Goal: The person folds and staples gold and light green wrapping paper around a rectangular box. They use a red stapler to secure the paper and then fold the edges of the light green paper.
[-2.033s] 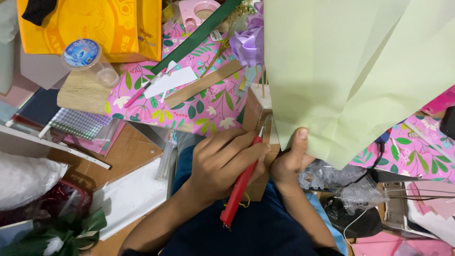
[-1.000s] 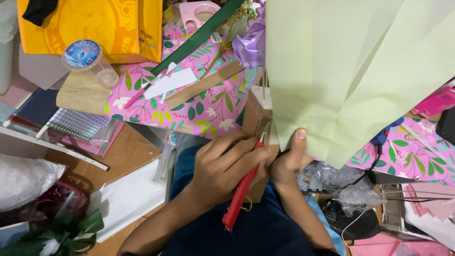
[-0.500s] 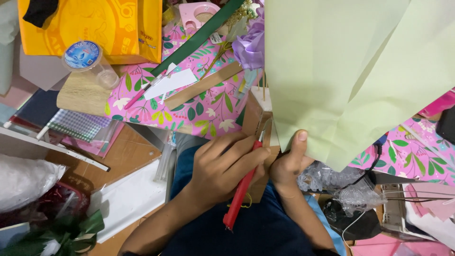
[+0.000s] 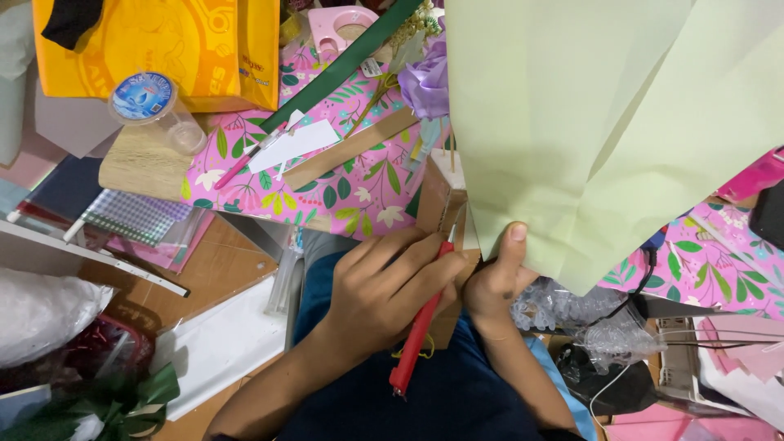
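My left hand point(image 4: 384, 298) grips a red-handled pen-like tool point(image 4: 418, 331), its tip pointing up against the edge of a small brown cardboard box point(image 4: 441, 204). Close beside it on the right, my right hand point(image 4: 494, 282) pinches the lower edge of a large light green paper sheet point(image 4: 588, 122), thumb on top and fingers hidden behind. The paper hangs over the box and covers most of it. Both hands rest above my dark blue lap point(image 4: 457, 400).
Pink floral paper point(image 4: 359, 188) covers the table, with a wooden strip point(image 4: 351, 147), a dark green ribbon point(image 4: 343, 65), a purple fabric flower point(image 4: 425, 82) and white paper scraps point(image 4: 298, 140). An orange bag point(image 4: 163, 41) and plastic cup point(image 4: 155, 106) lie upper left; clear wrap point(image 4: 572, 314) and cables lie lower right.
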